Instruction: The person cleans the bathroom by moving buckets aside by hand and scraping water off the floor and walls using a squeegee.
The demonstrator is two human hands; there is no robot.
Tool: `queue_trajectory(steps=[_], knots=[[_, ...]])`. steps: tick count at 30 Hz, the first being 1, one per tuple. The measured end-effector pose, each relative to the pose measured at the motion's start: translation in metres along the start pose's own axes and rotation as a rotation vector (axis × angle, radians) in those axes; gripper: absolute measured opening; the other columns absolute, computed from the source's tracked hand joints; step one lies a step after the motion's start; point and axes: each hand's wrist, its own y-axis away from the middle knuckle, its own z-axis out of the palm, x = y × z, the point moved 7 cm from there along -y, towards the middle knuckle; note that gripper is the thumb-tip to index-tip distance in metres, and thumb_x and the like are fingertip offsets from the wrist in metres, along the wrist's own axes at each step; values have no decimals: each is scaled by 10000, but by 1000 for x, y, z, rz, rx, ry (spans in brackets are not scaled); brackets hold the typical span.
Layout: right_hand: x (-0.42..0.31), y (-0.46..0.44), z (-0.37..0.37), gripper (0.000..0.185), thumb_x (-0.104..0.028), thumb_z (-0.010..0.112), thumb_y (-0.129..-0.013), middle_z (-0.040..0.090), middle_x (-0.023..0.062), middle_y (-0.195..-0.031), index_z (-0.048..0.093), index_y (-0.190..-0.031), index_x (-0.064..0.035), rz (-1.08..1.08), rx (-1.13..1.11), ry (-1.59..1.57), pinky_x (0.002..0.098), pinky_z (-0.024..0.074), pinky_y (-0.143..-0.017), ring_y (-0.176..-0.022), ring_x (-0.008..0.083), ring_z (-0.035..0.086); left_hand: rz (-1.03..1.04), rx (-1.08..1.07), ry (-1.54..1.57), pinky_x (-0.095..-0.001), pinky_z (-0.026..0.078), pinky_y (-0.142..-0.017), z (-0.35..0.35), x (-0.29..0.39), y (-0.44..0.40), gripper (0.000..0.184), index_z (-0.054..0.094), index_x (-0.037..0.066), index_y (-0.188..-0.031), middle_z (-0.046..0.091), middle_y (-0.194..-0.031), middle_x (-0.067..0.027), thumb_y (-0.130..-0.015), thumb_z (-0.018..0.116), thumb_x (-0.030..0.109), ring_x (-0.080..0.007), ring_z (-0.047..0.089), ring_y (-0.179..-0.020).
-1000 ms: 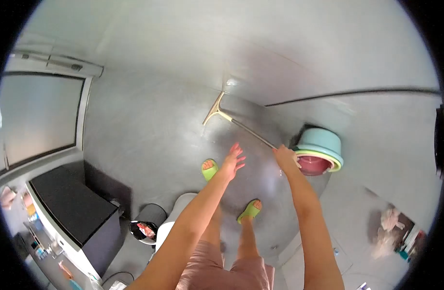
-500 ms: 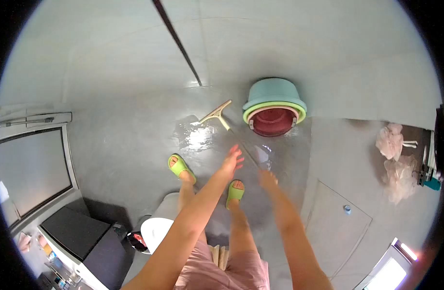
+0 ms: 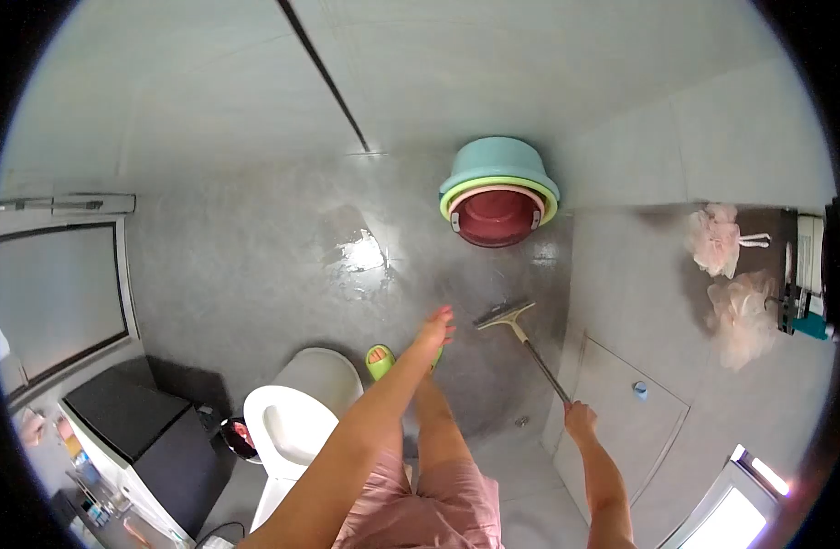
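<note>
My right hand is wrapped round the end of the long handle of a floor squeegee. The squeegee's cream head lies on the wet grey floor, right of my feet and below the basins. My left hand hangs in the air over the floor with nothing in it, its fingers apart. Beneath it is one lime-green slipper; the other is mostly hidden behind my left arm. A wet, shiny patch lies on the floor ahead of that hand.
Nested basins stand against the far wall. A toilet is close on my left, with a dark cabinet beyond it. Pink bath puffs hang on the right wall. A floor drain sits near the right wall panel.
My right hand has drawn the squeegee back and to the right, from beside the wet patch. My feet have shifted closer together, and more of the toilet shows. My left hand stays raised.
</note>
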Motion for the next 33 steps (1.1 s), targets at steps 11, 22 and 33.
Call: queue_trajectory(steps=[11,22,33], knots=[[-426,-47,-76,456,-411,381,-864,585,226,-905,585,-858,-4,-662,199,-420,474,434,-730,-863,387,553,124,179,218,-305,417,-769,-139,24,36,383,429,165,-1226,480,-1203,-5,-865,422,293,-149,491,-1006],[-542,-27,-49,269,-138,404,-839,540,199,-1052,527,-1024,15,-682,123,-58,412,453,-810,-987,341,542,213,182,340,-335,398,-838,-205,21,45,454,368,158,-1266,429,-1248,-39,-859,447,342,-181,467,-1057],[-131,16,96,355,-244,336,-903,510,190,-1110,458,-1144,-13,-213,-232,382,412,463,-800,-985,326,534,29,-38,296,-379,384,-884,-129,-21,59,470,336,135,-1287,400,-1264,-79,-864,440,309,-230,440,-1100]])
